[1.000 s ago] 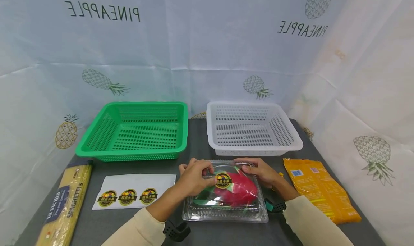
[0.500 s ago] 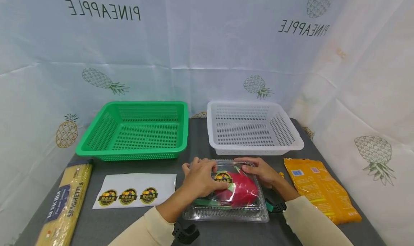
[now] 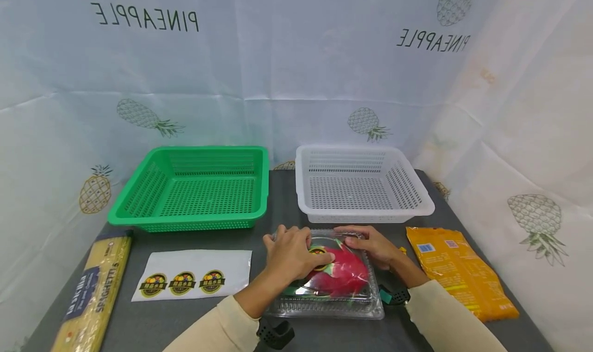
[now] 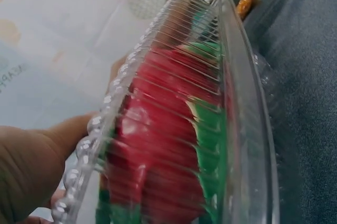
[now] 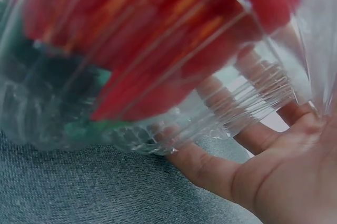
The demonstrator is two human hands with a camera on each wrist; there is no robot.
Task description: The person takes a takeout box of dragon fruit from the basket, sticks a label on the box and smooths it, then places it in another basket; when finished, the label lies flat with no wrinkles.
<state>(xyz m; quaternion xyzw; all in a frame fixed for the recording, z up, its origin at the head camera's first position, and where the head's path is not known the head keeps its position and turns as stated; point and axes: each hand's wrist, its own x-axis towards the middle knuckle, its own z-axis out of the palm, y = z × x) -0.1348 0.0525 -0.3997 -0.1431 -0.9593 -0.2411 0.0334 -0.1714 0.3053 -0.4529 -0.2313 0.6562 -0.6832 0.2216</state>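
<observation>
A clear plastic clamshell box (image 3: 324, 308) with a red and green dragon fruit (image 3: 347, 272) inside rests on the table in the head view. On its lid is a round black and gold sticker (image 3: 318, 250), partly covered by my left thumb. My left hand (image 3: 289, 254) lies over the lid's left part, thumb stretched out and pressing, the other fingers bent near the far edge. At the far right corner my right hand (image 3: 370, 244) grips the box, thumb on the lid. In the right wrist view, the right fingers (image 5: 205, 171) show against the ribbed clear wall.
A green basket (image 3: 185, 224) and a white basket (image 3: 370, 217) stand at the back. On the left are a spaghetti pack (image 3: 94, 285) and a white sheet (image 3: 199, 259) bearing three similar stickers. An orange bag (image 3: 458, 272) lies on the right.
My left hand has slid right across the lid, its thumb moving from the sticker's left side over to its right. My right hand has kept its place on the box.
</observation>
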